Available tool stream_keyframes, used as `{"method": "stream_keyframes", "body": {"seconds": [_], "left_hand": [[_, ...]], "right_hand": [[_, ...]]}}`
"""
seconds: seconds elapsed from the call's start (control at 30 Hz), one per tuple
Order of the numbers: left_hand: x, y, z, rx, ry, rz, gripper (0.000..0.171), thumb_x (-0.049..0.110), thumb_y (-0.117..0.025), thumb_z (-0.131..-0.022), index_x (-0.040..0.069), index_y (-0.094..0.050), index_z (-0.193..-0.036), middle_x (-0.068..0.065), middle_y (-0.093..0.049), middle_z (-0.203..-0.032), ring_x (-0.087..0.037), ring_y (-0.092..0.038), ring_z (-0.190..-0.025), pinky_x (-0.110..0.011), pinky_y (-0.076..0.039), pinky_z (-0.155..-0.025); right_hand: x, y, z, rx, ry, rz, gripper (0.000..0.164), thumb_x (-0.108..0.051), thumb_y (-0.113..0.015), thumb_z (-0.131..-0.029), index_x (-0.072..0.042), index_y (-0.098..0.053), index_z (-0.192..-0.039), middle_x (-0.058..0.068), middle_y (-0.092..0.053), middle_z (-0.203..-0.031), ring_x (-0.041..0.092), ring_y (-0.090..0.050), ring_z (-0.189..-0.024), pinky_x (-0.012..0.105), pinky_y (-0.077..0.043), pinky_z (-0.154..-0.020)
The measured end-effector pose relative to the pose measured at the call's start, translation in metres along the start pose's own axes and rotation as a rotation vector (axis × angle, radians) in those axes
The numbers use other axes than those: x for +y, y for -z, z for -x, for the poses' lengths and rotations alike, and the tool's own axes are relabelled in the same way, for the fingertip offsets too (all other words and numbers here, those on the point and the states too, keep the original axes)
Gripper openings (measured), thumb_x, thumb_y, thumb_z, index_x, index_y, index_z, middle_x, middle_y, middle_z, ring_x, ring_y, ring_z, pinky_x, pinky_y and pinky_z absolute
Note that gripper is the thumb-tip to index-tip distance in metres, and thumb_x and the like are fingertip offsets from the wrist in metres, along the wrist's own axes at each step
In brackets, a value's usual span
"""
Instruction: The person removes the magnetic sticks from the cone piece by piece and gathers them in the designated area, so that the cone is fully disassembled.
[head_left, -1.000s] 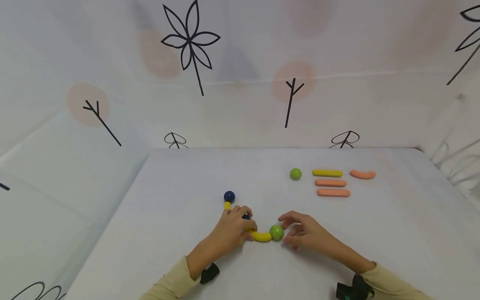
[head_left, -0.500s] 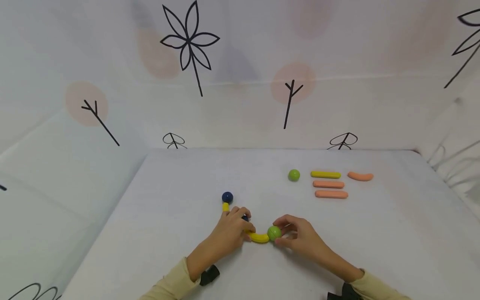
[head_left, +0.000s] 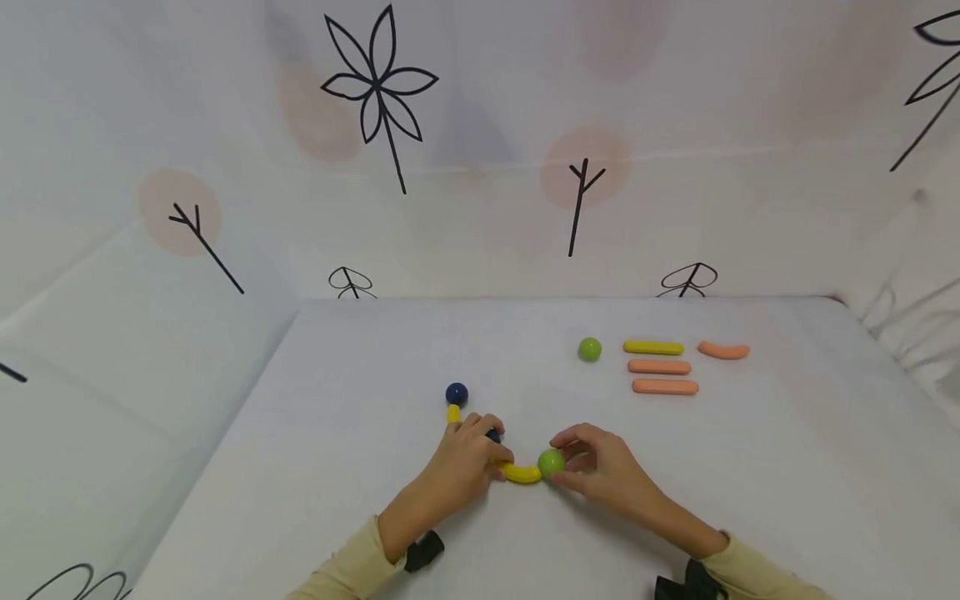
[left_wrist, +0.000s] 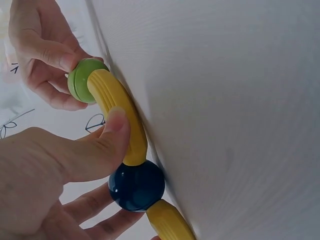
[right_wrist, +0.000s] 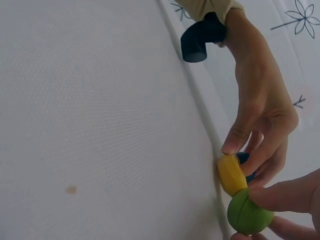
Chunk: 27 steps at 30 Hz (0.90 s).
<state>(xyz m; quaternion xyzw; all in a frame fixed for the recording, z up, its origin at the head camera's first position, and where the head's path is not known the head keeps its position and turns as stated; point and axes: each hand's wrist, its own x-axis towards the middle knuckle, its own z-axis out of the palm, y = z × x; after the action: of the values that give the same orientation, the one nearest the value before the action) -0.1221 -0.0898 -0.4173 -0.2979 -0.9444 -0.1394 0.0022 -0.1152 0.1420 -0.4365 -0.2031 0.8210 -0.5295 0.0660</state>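
A curved yellow rod [left_wrist: 120, 107] has a green ball [head_left: 551, 463] on its right end and a dark blue ball [left_wrist: 137, 185] on its left end. From the blue ball a second yellow rod [head_left: 453, 412] leads to another dark blue ball [head_left: 457, 394]. My left hand [head_left: 467, 460] grips the curved rod, thumb on its side, with fingers beside the middle blue ball. Between thumb and fingers, my right hand [head_left: 603, 467] pinches the green ball, which touches the rod's end. In the head view the left hand covers part of the chain.
On the white table [head_left: 360, 358], toward the back right, lie a loose green ball [head_left: 590, 349], a straight yellow rod [head_left: 653, 347], two straight orange rods [head_left: 664, 387] and a curved orange rod [head_left: 723, 350]. A patterned cloth wall [head_left: 480, 225] rises behind.
The right hand has moved left and now holds the green ball, which its fingers stood apart from a second ago. The ball's seam has turned out of view. The left hand keeps its grip.
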Motion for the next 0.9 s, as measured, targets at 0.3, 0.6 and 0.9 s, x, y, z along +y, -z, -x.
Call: {"method": "stream_keyframes", "body": {"seconds": [0.3, 0.6, 0.9], "left_hand": [[0.000, 0.000, -0.001, -0.006, 0.018, 0.008, 0.017, 0.017, -0.076, -0.080, 0.021, -0.077, -0.096, 0.001, -0.058, -0.111, -0.016, -0.048, -0.097, -0.039, -0.040, -0.082], [0.000, -0.004, 0.000, 0.008, -0.001, -0.019, 0.015, 0.020, -0.076, -0.080, 0.023, -0.077, -0.095, 0.001, -0.058, -0.112, -0.016, -0.048, -0.098, -0.038, -0.040, -0.082], [-0.001, -0.005, 0.000, 0.023, -0.011, -0.016, 0.016, 0.019, -0.076, -0.080, 0.021, -0.077, -0.096, 0.000, -0.058, -0.113, -0.017, -0.049, -0.099, -0.040, -0.040, -0.084]], "right_hand": [[0.000, 0.000, -0.003, -0.021, 0.055, 0.077, 0.034, -0.012, -0.082, -0.073, -0.004, -0.064, -0.101, 0.002, -0.065, -0.097, 0.015, -0.062, -0.084, 0.027, -0.053, -0.073], [-0.001, 0.016, 0.000, 0.037, 0.068, 0.113, 0.036, 0.003, -0.079, -0.071, -0.004, -0.064, -0.103, 0.002, -0.062, -0.101, 0.021, -0.062, -0.092, 0.026, -0.053, -0.076], [0.004, 0.050, -0.012, 0.124, 0.068, 0.189, 0.034, 0.002, -0.077, -0.073, -0.002, -0.064, -0.105, 0.005, -0.065, -0.100, 0.021, -0.064, -0.089, 0.028, -0.054, -0.075]]}}
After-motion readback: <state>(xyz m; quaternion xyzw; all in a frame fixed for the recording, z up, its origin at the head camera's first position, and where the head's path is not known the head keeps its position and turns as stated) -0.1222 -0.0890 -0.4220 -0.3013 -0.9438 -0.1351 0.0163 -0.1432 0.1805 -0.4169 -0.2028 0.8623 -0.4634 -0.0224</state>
